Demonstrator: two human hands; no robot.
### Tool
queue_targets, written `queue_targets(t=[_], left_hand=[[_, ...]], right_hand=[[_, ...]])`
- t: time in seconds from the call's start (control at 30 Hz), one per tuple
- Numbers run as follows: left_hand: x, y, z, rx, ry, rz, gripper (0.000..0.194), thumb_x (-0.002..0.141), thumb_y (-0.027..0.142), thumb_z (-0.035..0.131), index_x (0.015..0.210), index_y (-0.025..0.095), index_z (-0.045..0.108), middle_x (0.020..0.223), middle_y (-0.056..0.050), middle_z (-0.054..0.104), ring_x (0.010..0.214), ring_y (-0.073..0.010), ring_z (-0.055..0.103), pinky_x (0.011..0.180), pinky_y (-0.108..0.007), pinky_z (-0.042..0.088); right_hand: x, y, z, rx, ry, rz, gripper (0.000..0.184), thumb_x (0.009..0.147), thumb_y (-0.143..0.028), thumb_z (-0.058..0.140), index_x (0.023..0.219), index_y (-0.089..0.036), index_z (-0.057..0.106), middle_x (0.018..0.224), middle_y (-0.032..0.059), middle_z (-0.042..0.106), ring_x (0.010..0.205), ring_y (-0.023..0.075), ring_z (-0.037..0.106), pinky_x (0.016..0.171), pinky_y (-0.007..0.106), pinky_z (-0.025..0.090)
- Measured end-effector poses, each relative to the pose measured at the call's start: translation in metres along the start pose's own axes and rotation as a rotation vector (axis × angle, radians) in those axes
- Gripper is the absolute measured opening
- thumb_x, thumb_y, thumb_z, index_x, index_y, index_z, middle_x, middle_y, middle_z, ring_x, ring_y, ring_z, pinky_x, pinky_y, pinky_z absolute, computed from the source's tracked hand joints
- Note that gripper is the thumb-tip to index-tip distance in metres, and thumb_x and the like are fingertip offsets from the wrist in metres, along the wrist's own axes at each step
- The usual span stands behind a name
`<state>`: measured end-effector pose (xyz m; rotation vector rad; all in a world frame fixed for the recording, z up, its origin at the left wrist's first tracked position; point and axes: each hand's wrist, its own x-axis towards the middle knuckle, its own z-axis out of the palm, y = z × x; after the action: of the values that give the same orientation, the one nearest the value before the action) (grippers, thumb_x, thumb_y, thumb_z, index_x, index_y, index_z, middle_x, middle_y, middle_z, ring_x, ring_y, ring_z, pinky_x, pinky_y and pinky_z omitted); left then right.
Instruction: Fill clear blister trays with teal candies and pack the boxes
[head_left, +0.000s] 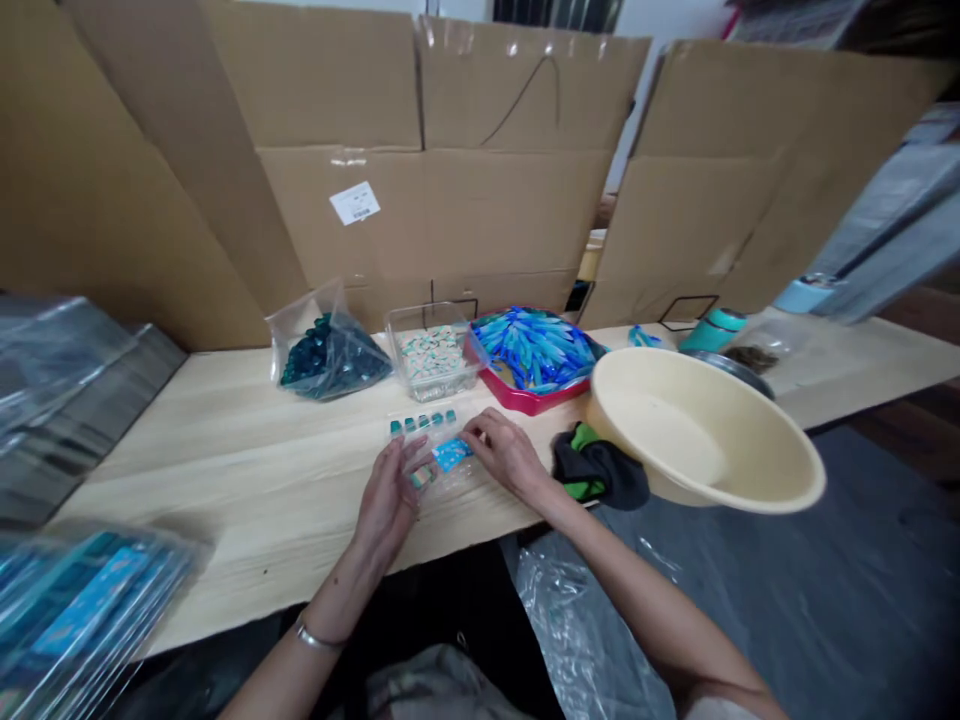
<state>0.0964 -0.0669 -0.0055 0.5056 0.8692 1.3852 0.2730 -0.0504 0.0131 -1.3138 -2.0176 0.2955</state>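
Note:
My left hand (386, 490) is at the middle of the table, its fingers closed on the left side of a clear plastic package (454, 482). A small teal and beige piece (424, 477) shows beside its fingertips. My right hand (506, 450) pinches the right end of a small blue printed card (451, 455), which lies over the clear plastic between both hands. Just beyond the fingers is a short row of teal blocks (422, 422), apparently in a clear strip.
Behind stand a bag of teal pieces (322, 355), a clear box of small pale pieces (435, 355) and a red tray (532, 400) of blue pieces. A cream basin (705, 430) and dark-green gloves (600, 470) lie right. Filled plastic packs (90, 610) sit left; cardboard (487, 200) walls the back.

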Motion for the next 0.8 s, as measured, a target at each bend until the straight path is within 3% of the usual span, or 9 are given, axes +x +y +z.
queue_targets(t=[0.13,0.23,0.3,0.37,0.43,0.5,0.63,0.8], left_hand=[[0.001,0.006,-0.005,-0.013,0.009,0.002,0.020,0.079,0.028,0.062,0.095,0.016,0.058,0.109,-0.013,0.063,0.084,-0.0206,0.065,0.066,-0.031,0.055],[0.002,0.011,-0.011,-0.003,0.028,0.009,0.020,0.080,0.027,0.060,0.097,0.015,0.059,0.112,-0.013,0.062,0.086,-0.0214,0.065,0.066,-0.032,0.055],[0.005,0.015,-0.018,0.008,0.045,0.018,0.019,0.081,0.024,0.059,0.098,0.015,0.060,0.113,-0.013,0.062,0.087,-0.0213,0.065,0.067,-0.033,0.056],[0.007,0.020,-0.026,0.023,0.055,0.011,0.019,0.083,0.022,0.056,0.099,0.014,0.060,0.113,-0.014,0.062,0.087,-0.0206,0.065,0.067,-0.031,0.057],[0.008,0.024,-0.034,0.036,0.056,-0.002,0.019,0.084,0.021,0.053,0.100,0.013,0.061,0.113,-0.014,0.062,0.088,-0.0202,0.065,0.067,-0.030,0.057],[0.007,0.028,-0.040,0.044,0.067,-0.014,0.018,0.084,0.020,0.053,0.099,0.014,0.061,0.113,-0.013,0.063,0.088,-0.0204,0.065,0.068,-0.031,0.057],[0.003,0.032,-0.047,0.061,0.093,-0.039,0.017,0.084,0.020,0.054,0.098,0.015,0.062,0.113,-0.013,0.063,0.091,-0.0215,0.065,0.070,-0.032,0.057],[0.006,0.033,-0.052,0.080,0.105,-0.060,0.017,0.084,0.019,0.053,0.098,0.014,0.061,0.110,-0.014,0.064,0.089,-0.0216,0.066,0.068,-0.031,0.057]], right_hand=[[0.001,-0.013,0.003,0.009,-0.148,-0.143,0.019,0.083,-0.037,0.058,0.087,-0.020,0.065,0.087,0.0036,0.058,0.080,0.0135,0.056,0.066,0.022,0.042],[0.010,-0.013,-0.006,-0.152,-0.171,-0.122,0.025,0.089,-0.035,0.048,0.083,-0.019,0.066,0.087,0.0054,0.060,0.084,0.0145,0.057,0.069,0.023,0.042],[0.028,0.004,-0.019,-0.301,-0.080,0.043,0.027,0.092,-0.030,0.041,0.091,-0.018,0.065,0.093,0.0088,0.062,0.088,0.0164,0.058,0.073,0.024,0.043],[0.051,0.032,-0.034,-0.466,-0.037,0.315,0.027,0.092,-0.022,0.040,0.099,-0.015,0.064,0.101,0.0142,0.062,0.093,0.0201,0.058,0.076,0.027,0.043],[0.073,0.064,-0.044,-0.554,-0.125,0.577,0.024,0.087,-0.013,0.045,0.100,-0.010,0.065,0.103,0.0191,0.063,0.097,0.0237,0.059,0.077,0.030,0.044],[0.090,0.091,-0.047,-0.550,-0.188,0.670,0.018,0.081,-0.008,0.053,0.090,-0.006,0.068,0.095,0.0206,0.066,0.093,0.0252,0.061,0.076,0.030,0.045],[0.104,0.121,-0.039,-0.483,-0.186,0.639,0.014,0.078,-0.006,0.056,0.081,-0.001,0.068,0.083,0.0198,0.067,0.085,0.0218,0.064,0.074,0.029,0.044],[0.099,0.126,-0.048,-0.397,-0.082,0.460,0.025,0.077,-0.019,0.062,0.100,-0.010,0.066,0.091,0.0116,0.068,0.085,0.0189,0.062,0.075,0.027,0.045]])
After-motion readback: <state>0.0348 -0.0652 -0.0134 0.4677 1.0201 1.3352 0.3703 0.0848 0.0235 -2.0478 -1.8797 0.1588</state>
